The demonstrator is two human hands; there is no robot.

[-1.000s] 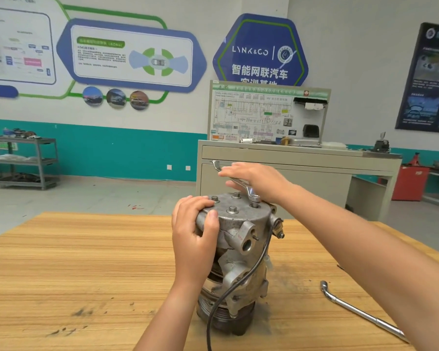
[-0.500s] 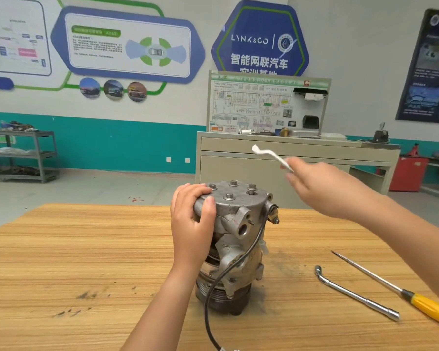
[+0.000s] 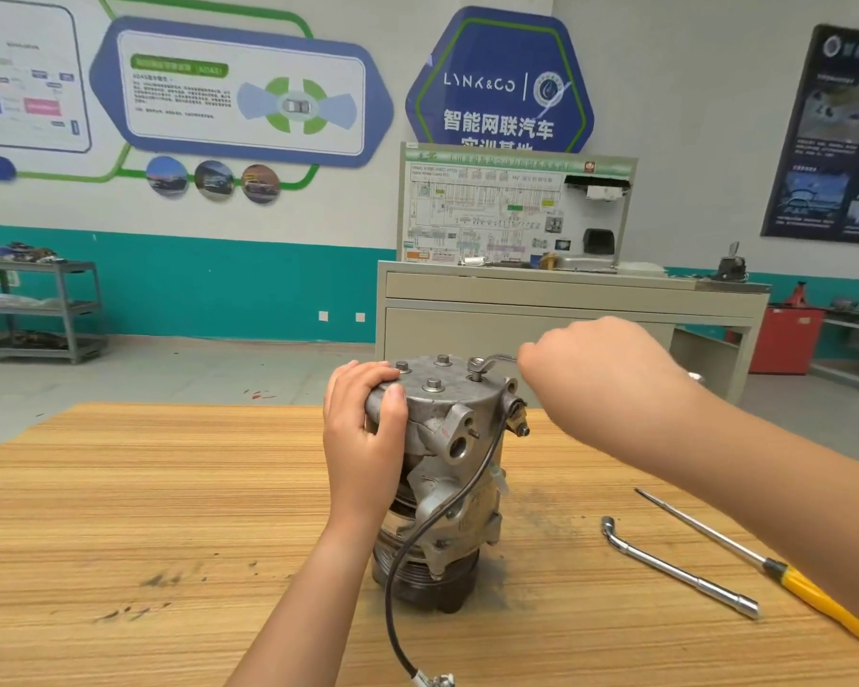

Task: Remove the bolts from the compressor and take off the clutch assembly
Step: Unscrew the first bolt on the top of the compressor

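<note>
Compressor [image 3: 437,414]: cast metal, dull grey, matt, rough, grimy.
Pulley [image 3: 417,582] at its base: darker metal, grooved.
Cable [image 3: 467,493]: black, smooth, rubbery-looking.
Wrench [image 3: 492,360]: bright polished metal.
Table [image 3: 145,488]: wood-grain top, matt, dark smudges.
Toward its right edge: socket wrench [image 3: 680,572], glossy chrome; screwdriver [image 3: 715,538], metal shaft, yellow plastic handle.

Grey cast-metal compressor [image 3: 437,438] standing on end on the wooden tabletop [image 3: 169,513], with the dark grooved clutch assembly [image 3: 425,582] at the bottom. 4 hex bolts [image 3: 433,385] sit in the upper end cover. The ring end of a ring spanner [image 3: 492,361] is fitted over the rightmost bolt. A black cable [image 3: 467,493] hangs down the housing.
</note>
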